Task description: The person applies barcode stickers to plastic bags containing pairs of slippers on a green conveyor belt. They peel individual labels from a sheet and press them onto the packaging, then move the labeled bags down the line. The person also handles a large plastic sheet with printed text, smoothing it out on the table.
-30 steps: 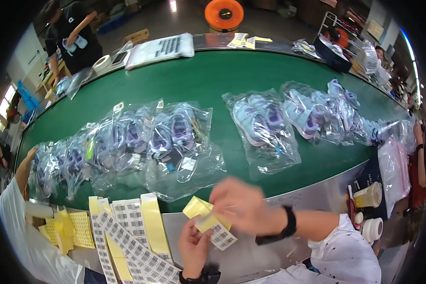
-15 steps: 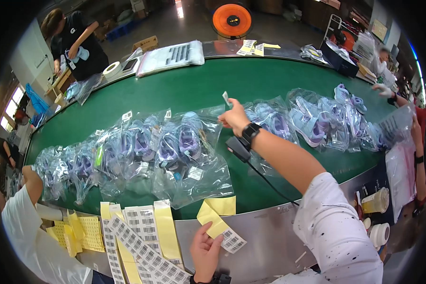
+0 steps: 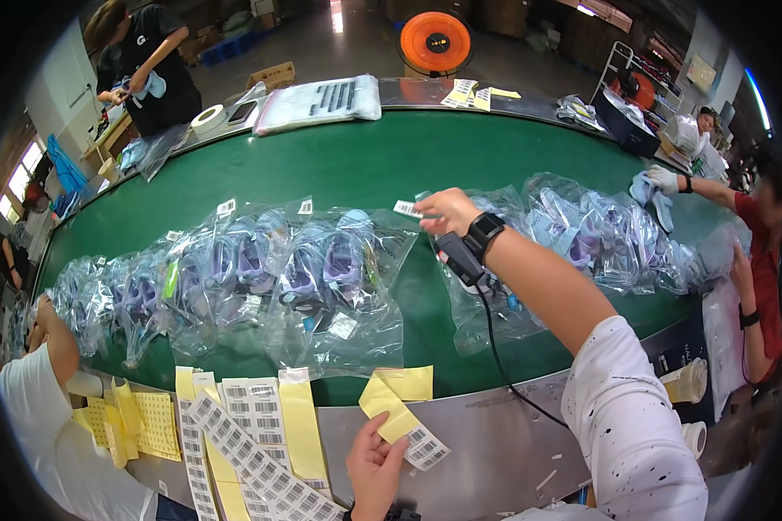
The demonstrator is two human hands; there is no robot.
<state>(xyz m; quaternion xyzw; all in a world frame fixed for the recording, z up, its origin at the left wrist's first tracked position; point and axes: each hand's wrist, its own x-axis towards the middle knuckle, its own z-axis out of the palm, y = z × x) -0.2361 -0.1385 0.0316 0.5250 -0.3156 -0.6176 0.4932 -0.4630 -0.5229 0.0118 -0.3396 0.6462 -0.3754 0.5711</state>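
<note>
My right hand pinches a small white barcode label by its edge, just over the left end of a clear bag of light-blue and purple shoes. A small black device with a black cord is at that wrist. Low in the middle, my left hand grips a folded strip of labels on yellow backing between thumb and fingers. Left of my right hand lies another bagged pair of shoes, with more bagged pairs stretching leftward along the green belt.
Barcode label sheets lie on the metal edge beside my left hand. A co-worker's gloved hand holds shoes at the right; another person's arm reaches in at left. An orange fan stands beyond the belt.
The label in my right hand has turned from upright to nearly flat. The bagged shoes have shifted slightly left. At the right, the co-worker's gloved hand has come to hold shoes.
</note>
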